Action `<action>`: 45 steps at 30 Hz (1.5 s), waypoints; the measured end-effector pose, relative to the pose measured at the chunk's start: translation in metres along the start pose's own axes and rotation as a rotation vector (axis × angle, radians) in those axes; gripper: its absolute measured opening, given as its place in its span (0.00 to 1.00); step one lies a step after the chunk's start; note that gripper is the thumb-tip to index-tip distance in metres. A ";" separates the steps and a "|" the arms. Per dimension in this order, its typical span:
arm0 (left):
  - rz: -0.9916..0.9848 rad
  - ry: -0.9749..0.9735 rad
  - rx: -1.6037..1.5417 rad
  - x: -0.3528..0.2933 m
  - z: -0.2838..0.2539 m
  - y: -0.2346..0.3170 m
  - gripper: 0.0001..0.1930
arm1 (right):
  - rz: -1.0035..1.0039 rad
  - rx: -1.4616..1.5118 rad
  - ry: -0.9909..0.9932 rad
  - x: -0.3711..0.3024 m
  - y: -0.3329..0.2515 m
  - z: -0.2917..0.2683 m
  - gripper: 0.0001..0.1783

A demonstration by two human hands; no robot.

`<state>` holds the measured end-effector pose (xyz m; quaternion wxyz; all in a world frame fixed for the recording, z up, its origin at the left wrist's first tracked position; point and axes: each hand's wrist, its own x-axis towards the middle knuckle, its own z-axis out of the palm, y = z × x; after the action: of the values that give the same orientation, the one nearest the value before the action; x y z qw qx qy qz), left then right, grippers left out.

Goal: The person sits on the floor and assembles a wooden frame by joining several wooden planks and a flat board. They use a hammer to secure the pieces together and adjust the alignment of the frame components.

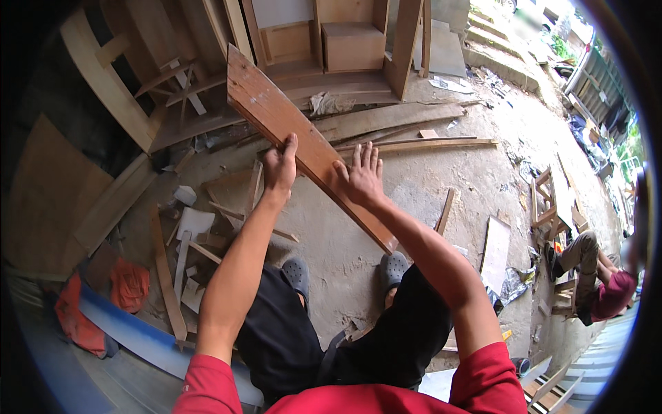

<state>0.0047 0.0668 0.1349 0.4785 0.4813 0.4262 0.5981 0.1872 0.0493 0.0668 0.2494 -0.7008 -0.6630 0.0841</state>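
Note:
A long reddish-brown wooden board (314, 152) with an angled far end slants across in front of me, from upper left to lower right. Paint flecks and scuffs mark its far part. My left hand (279, 165) is closed round its left edge, thumb on top, fingers mostly hidden beneath. Flat on the upper face rests my right hand (361, 176), its fingers stretched out and spread. The board's near end (391, 245) hangs just above my right shoe (394, 269).
Wooden cabinets (352, 48) stand at the back. Long planks (393, 119) lie on the floor before them. Offcuts (165, 269) and an orange cloth (129, 284) are scattered at left. A pale board (495, 252) lies at right, near a seated person (607, 283) and a wooden stool (552, 196).

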 end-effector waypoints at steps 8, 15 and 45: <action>0.135 0.090 -0.016 0.015 -0.008 0.005 0.23 | -0.054 0.363 -0.461 0.009 -0.020 -0.057 0.44; 0.393 0.297 0.175 0.023 -0.008 0.000 0.31 | -0.174 0.713 -0.221 0.000 -0.031 -0.039 0.26; -0.086 -0.534 0.468 -0.011 0.028 -0.045 0.28 | 0.191 1.310 0.043 0.035 0.019 -0.071 0.20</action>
<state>0.0405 0.0654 0.0947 0.4746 0.6990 0.4314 0.3165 0.2400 0.0665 0.1270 0.6288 -0.4615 -0.4047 0.4774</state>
